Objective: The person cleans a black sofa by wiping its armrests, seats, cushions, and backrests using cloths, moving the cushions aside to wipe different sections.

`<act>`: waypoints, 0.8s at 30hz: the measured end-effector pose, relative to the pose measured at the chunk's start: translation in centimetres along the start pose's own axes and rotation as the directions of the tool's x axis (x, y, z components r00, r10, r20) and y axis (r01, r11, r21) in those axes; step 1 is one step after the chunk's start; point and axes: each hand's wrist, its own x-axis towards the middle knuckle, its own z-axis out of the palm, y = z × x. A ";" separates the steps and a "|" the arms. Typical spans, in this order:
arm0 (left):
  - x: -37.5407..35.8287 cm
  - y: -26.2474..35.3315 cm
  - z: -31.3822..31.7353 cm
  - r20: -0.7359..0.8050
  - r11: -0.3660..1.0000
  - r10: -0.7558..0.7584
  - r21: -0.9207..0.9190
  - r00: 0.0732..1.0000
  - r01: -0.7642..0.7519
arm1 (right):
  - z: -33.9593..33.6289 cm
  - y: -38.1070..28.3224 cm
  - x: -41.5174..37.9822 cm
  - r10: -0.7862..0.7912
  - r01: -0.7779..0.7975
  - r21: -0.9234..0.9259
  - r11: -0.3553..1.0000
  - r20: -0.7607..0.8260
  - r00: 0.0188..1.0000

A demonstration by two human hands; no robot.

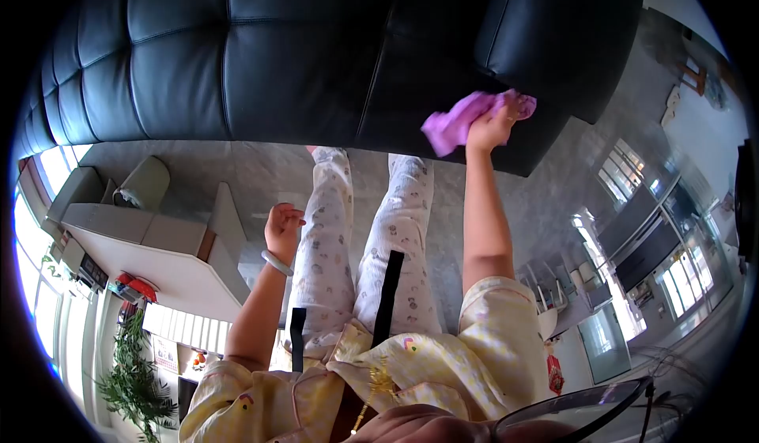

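A pink-purple cloth (456, 125) is bunched in my right hand (492, 130), whose fingers are closed round it. The cloth lies against the lower front of a black leather sofa (308, 64), just below its padded armrest (553, 40). Part of the cloth sticks out on both sides of the hand. My left hand (283, 226) hangs beside my left leg, away from the sofa, with its fingers loosely curled and apart and nothing seen in it. On that wrist sits a pale bangle (277, 263).
Grey glossy floor (261, 158) runs under the sofa and my legs. To the left stand a pale cabinet (150, 245) and a greenish chair (145, 184). A leafy plant (136, 376) is at the lower left. On the right are a dark table-like piece (644, 253) and bright window reflections.
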 end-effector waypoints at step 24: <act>-0.3 -0.3 5.9 -0.078 0.983 -0.126 -0.141 0.989 0.114 | -2.6 -9.2 0.4 -0.132 0.125 -0.065 0.990 -0.106 0.986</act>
